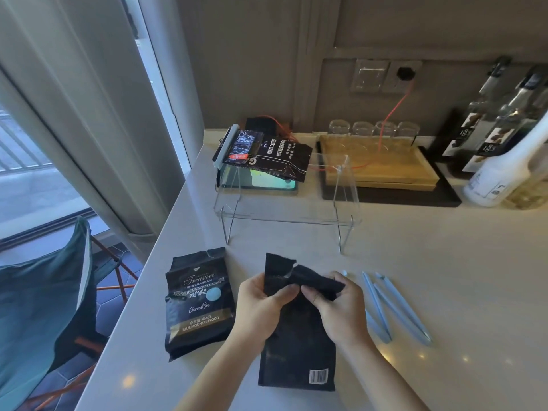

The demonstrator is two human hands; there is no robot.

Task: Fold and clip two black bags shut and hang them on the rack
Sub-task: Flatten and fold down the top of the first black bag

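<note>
A black bag (296, 345) lies back side up on the counter in front of me, barcode near its bottom. My left hand (261, 304) and my right hand (341, 310) both grip its torn top edge, which is partly folded over. A second black bag (197, 304) with "Blue Mountain" print lies to the left, its top unfolded. Pale blue sealing clips (394, 307) lie on the counter to the right of my right hand. A clear acrylic rack (284, 215) stands behind. A third black bag (267, 154) with a clip on its top hangs at the rack's left end.
A wooden tray (376, 164) on a black mat sits behind the rack, with glass cups behind it. Bottles (501, 149) stand at the far right. A phone (261, 180) lies under the rack. The counter's left edge drops to a green chair (41, 292).
</note>
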